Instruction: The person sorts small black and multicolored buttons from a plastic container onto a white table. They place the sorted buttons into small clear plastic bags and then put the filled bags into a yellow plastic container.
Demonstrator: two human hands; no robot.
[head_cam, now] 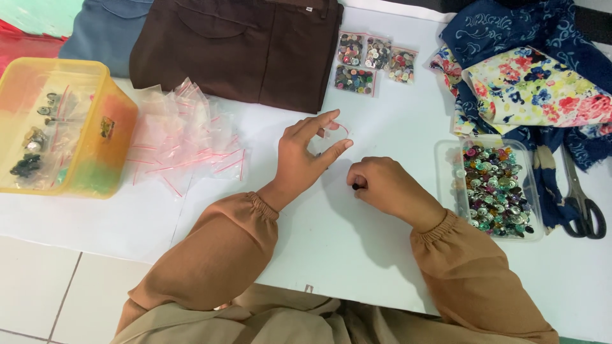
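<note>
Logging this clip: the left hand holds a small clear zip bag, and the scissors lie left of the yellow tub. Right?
Not quite. The left hand does hold the small clear bag, but the head view shows the scissors at the far right, beside the clear tub of buttons, not by the yellow tub.

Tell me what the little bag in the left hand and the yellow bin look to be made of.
Little bag in the left hand: thin clear plastic film with a red seal strip, glossy and see-through. Yellow bin: likely rigid translucent plastic; its contents show dimly through the smooth walls.
</note>
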